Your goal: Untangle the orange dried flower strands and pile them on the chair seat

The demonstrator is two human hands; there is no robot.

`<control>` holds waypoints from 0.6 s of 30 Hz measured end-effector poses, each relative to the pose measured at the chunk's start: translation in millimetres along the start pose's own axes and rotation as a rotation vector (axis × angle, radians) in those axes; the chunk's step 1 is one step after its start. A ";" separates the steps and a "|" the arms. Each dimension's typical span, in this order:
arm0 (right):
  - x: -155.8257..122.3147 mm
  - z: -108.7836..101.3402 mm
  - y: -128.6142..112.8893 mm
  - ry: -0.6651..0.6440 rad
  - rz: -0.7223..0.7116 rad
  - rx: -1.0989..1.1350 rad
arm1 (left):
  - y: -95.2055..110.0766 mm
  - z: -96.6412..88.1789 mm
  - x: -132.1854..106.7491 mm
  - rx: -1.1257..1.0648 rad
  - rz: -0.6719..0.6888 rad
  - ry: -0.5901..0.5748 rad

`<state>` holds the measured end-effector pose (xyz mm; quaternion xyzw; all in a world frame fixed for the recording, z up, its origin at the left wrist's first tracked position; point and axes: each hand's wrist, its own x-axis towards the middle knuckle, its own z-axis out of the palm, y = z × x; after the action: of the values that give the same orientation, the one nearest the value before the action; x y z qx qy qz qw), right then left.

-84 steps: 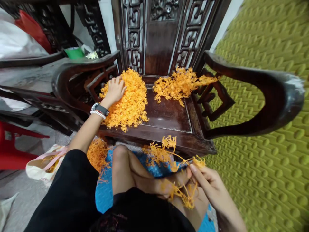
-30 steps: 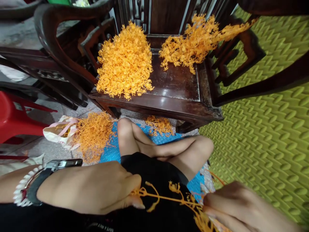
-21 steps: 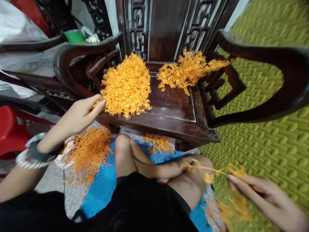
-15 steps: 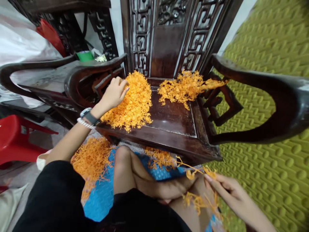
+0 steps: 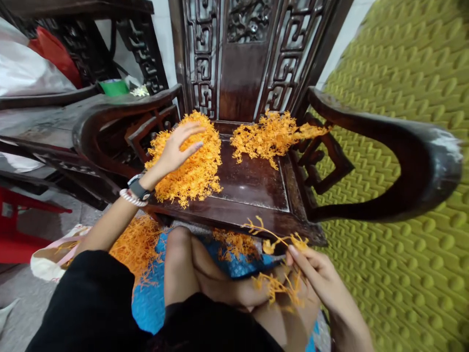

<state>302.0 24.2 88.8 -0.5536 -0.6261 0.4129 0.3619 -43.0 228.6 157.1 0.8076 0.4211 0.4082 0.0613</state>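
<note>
My left hand [image 5: 178, 147], with a watch and bead bracelet on the wrist, hovers fingers spread over the big orange pile of small plastic pieces [image 5: 190, 168] on the left of the dark wooden chair seat [image 5: 252, 183]. My right hand [image 5: 311, 266] is low at the front, pinching an orange branched sprue [image 5: 273, 235] with more orange pieces hanging below the fingers. A looser orange pile [image 5: 269, 134] lies at the back right of the seat.
Carved chair back [image 5: 244, 54] and curved armrests [image 5: 384, 137] hem the seat. Orange stalks spill from a bag [image 5: 54, 252] on the floor at left, over a blue mat [image 5: 150, 303]. My bare knees are in front. Green textured mat [image 5: 403, 274] at right, red stool [image 5: 14, 230] at left.
My left hand carried a piece from my lap up to the big pile and has opened over it. My right hand stayed low, holding the sprue.
</note>
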 end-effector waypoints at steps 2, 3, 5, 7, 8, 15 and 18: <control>6.0 10.8 -13.3 -0.071 -0.027 0.016 | 43.3 9.1 -24.1 -0.316 0.037 -0.245; 8.6 17.2 -18.6 -0.103 -0.051 0.029 | 63.0 16.8 -38.7 -0.496 0.006 -0.401; 12.1 30.2 -25.6 -0.141 -0.088 0.075 | 94.2 35.8 -71.3 -0.858 -0.166 -0.700; 12.0 41.2 -28.5 -0.153 -0.113 0.143 | 112.3 53.7 -103.7 -1.183 -0.416 -0.939; 10.7 45.2 -29.1 -0.152 -0.120 0.175 | 117.1 59.9 -117.9 -1.318 -0.524 -1.007; -4.8 53.9 -37.7 -0.163 -0.151 0.132 | 132.4 43.1 -153.7 -1.321 -0.613 -0.892; -16.2 48.0 -47.2 -0.195 -0.152 0.071 | 143.9 30.8 -156.9 -1.148 -0.694 -0.866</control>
<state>241.7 0.4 113.1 -0.4485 -0.6837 0.4581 0.3487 20.6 29.8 105.2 0.5593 0.3113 0.1689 0.7495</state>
